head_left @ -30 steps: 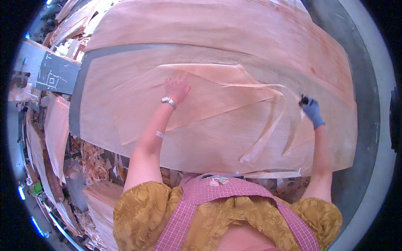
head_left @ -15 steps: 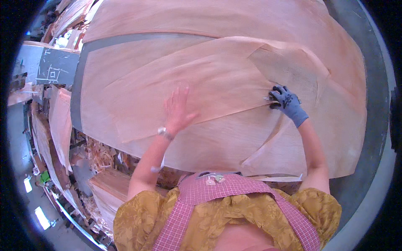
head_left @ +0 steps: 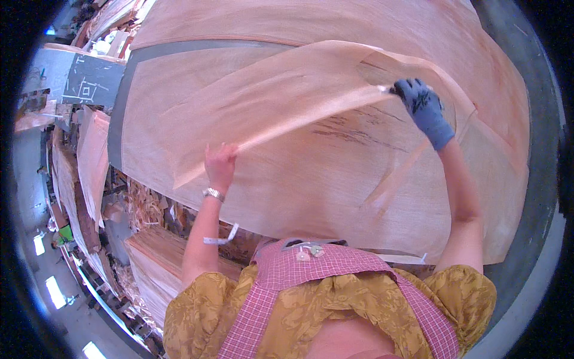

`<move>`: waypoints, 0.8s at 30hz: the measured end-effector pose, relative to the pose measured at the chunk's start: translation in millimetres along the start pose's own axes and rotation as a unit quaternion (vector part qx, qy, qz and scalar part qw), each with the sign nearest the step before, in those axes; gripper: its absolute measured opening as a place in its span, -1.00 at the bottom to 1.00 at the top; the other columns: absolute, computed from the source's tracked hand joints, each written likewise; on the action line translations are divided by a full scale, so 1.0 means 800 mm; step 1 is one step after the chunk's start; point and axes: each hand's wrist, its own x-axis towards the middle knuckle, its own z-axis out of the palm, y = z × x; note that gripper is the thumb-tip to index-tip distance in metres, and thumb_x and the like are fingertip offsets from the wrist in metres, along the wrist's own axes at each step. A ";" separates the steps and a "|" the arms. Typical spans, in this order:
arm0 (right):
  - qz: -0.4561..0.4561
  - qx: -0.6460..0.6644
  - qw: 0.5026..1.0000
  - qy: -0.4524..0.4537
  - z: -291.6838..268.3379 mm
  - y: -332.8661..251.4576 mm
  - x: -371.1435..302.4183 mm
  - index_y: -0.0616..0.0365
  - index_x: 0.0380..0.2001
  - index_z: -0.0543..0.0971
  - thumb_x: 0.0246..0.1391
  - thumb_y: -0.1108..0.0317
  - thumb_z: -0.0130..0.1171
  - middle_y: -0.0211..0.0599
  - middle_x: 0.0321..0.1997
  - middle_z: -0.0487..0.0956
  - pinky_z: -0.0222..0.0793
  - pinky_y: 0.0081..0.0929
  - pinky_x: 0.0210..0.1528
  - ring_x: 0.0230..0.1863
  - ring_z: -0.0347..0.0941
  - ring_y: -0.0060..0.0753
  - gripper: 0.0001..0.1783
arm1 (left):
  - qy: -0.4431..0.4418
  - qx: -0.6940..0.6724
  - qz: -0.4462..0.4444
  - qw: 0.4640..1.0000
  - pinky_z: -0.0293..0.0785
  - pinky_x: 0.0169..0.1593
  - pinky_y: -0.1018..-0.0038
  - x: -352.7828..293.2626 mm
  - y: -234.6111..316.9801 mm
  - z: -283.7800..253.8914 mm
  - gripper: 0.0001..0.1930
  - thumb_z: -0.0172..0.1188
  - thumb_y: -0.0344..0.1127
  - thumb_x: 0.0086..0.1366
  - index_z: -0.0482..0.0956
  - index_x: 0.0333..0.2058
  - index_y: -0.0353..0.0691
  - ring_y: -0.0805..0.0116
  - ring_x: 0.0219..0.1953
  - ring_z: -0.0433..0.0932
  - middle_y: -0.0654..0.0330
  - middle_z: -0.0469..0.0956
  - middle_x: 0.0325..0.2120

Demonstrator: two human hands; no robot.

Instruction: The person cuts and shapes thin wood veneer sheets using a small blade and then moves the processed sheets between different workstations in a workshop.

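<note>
A thin tan wood veneer sheet (head_left: 269,99) lies loosely over another veneer sheet (head_left: 311,197), its near edge lifted in a long fold. My bare left hand (head_left: 220,164), with a watch at the wrist, is closed on that edge near its left end. My right hand (head_left: 422,107), in a grey-blue glove, is closed at the edge's right end. A small shiny piece (head_left: 384,89) sticks out by its fingertips, too small to name. Dark streaks (head_left: 359,128) show on the lower sheet between my hands. A narrow veneer strip (head_left: 397,179) lies below my right hand.
More veneer (head_left: 359,21) spreads across the far side of the grey table (head_left: 520,60). To the left are a dark board with white tape marks (head_left: 89,81), hanging veneer sheets (head_left: 92,158), scraps (head_left: 149,206) and a veneer stack (head_left: 173,257).
My left hand has gone from lying open on the sheet to gripping its near edge, moving left and nearer. My right hand has moved farther away, lifting the edge and baring the dark streaks.
</note>
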 end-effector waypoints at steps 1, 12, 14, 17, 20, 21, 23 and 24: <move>-0.010 -0.008 0.999 0.034 0.001 0.011 0.014 -0.01 -0.18 0.47 0.15 0.34 0.02 -0.23 -0.23 0.54 0.47 -0.17 -0.19 -0.15 0.50 -0.14 -0.83 | -0.018 0.002 -0.011 1.000 0.07 0.32 -0.03 0.021 -0.008 -0.005 -0.81 0.20 -0.12 0.22 0.69 -0.26 0.02 0.17 -0.21 0.61 0.17 0.67 -0.30; 0.026 -0.139 0.950 0.279 -0.099 0.158 0.021 -0.07 0.01 0.54 0.14 0.45 0.00 -0.26 -0.02 0.58 0.44 -0.26 0.03 0.01 0.48 -0.14 -0.63 | 0.232 0.166 0.136 0.949 0.23 0.20 0.09 0.327 0.095 -0.213 -0.75 0.04 -0.13 0.32 0.68 -0.16 0.09 0.22 -0.25 0.63 0.21 0.68 -0.32; 0.062 -0.151 0.937 0.308 -0.108 0.146 -0.017 -0.07 0.02 0.55 0.07 0.51 0.07 -0.32 0.01 0.58 0.45 -0.30 0.02 0.01 0.48 -0.18 -0.58 | 0.309 0.144 0.182 0.922 0.18 0.26 0.12 0.300 0.113 -0.214 -0.75 0.06 -0.22 0.32 0.65 -0.10 0.11 0.30 -0.15 0.62 0.28 0.67 -0.22; 0.092 -0.185 0.937 0.280 -0.107 0.144 -0.099 -0.01 0.01 0.57 0.09 0.49 0.15 -0.34 0.01 0.59 0.45 -0.33 0.01 -0.04 0.50 -0.21 -0.62 | 0.328 0.130 0.222 0.909 0.10 0.33 0.14 0.272 0.137 -0.187 -0.64 0.05 -0.39 0.26 0.60 -0.01 0.14 0.48 0.11 0.50 0.41 0.62 -0.05; 0.079 -0.194 0.947 0.242 -0.081 0.126 -0.164 0.00 0.03 0.54 0.07 0.47 0.18 -0.37 -0.02 0.60 0.47 -0.31 -0.09 -0.08 0.52 -0.26 -0.59 | 0.293 0.075 0.216 0.928 0.10 0.33 0.13 0.261 0.152 -0.151 -0.62 0.05 -0.41 0.23 0.59 0.00 0.11 0.43 0.15 0.47 0.37 0.61 -0.02; 0.099 -0.220 0.948 0.206 -0.065 0.120 -0.182 -0.02 0.04 0.54 0.07 0.45 0.18 -0.38 -0.06 0.60 0.47 -0.32 -0.13 -0.11 0.52 -0.27 -0.59 | 0.292 0.063 0.218 0.929 0.09 0.35 0.10 0.261 0.152 -0.134 -0.61 0.05 -0.43 0.22 0.59 0.01 0.08 0.38 0.17 0.45 0.34 0.58 0.03; 0.130 -0.247 0.951 0.132 -0.027 0.107 -0.217 -0.10 0.06 0.53 0.04 0.40 0.17 -0.41 -0.11 0.59 0.48 -0.33 -0.17 -0.12 0.52 -0.30 -0.55 | 0.256 0.034 0.231 0.938 0.06 0.37 0.12 0.258 0.156 -0.097 -0.56 0.03 -0.49 0.22 0.55 0.05 0.08 0.37 0.21 0.41 0.35 0.54 0.08; 0.137 -0.244 0.955 0.100 -0.011 0.098 -0.226 -0.15 0.08 0.53 0.01 0.37 0.16 -0.43 -0.12 0.58 0.49 -0.33 -0.17 -0.10 0.51 -0.31 -0.51 | 0.236 0.023 0.237 0.942 0.05 0.38 0.13 0.254 0.156 -0.081 -0.53 0.02 -0.52 0.22 0.54 0.07 0.08 0.37 0.23 0.40 0.35 0.52 0.11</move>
